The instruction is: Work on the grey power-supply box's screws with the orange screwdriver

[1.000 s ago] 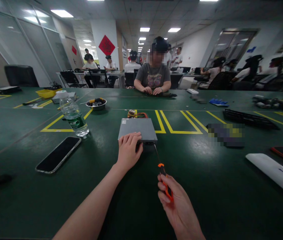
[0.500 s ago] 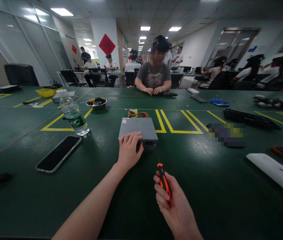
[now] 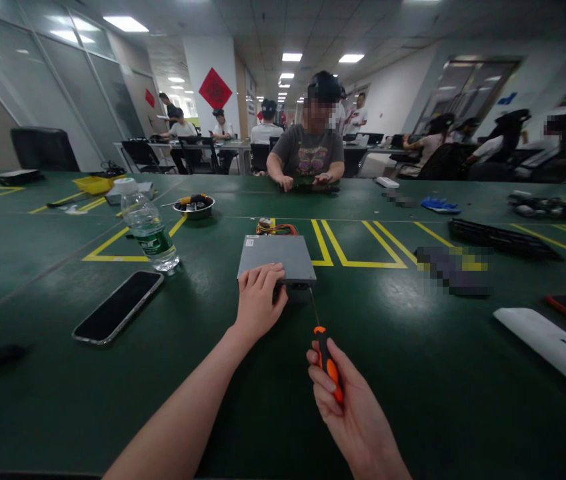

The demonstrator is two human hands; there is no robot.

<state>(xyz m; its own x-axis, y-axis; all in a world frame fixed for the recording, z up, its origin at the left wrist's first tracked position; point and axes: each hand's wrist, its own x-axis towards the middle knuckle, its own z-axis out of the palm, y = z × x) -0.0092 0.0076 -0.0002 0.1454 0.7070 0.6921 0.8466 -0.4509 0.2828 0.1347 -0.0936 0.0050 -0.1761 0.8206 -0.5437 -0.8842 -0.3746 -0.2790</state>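
Your L hand (image 3: 257, 303) hasn't moved: fingers curled over the box (image 3: 283, 257) near edge, pinning it to the table (image 3: 413, 373) dead ahead of you. R hand (image 3: 350, 407) has slid up the screwdriver (image 3: 327, 360) handle vs a sec ago, thumb & fingers pinched round it. Shaft tip stays at the box's near-right corner, so only the grip was reset. Co-worker (image 3: 307, 153) opposite has spread their hands. Writing: sticker (image 3: 248, 243) on box, green bottle (image 3: 147, 227) label and red diamond (image 3: 214, 88) are all unreadable.
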